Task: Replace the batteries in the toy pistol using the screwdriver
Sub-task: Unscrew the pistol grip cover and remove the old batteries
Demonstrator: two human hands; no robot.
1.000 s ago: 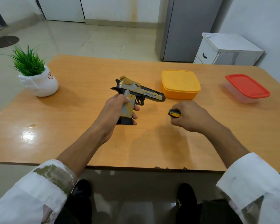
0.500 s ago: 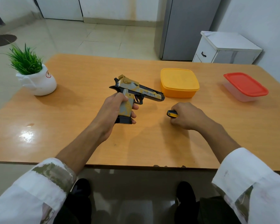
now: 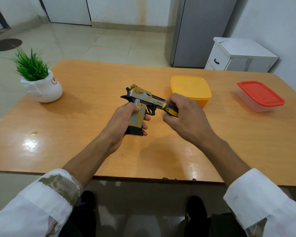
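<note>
The left hand [image 3: 121, 122] is gripping the toy pistol [image 3: 140, 96] by its handle, fingers curled round it, holding it over the table [image 3: 92, 82]. The right hand [image 3: 186, 117] is clutching the black-and-yellow screwdriver [image 3: 170, 111] in front of the barrel, where the word "DESERT" is showing; the smaller print is too small to read.

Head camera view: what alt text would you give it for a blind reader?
A person's left hand holds a yellow and grey toy pistol by its handle over a wooden table, while the right hand holds a black and yellow screwdriver beside its barrel. A potted plant, a yellow box and a red-lidded box stand on the table.
</note>
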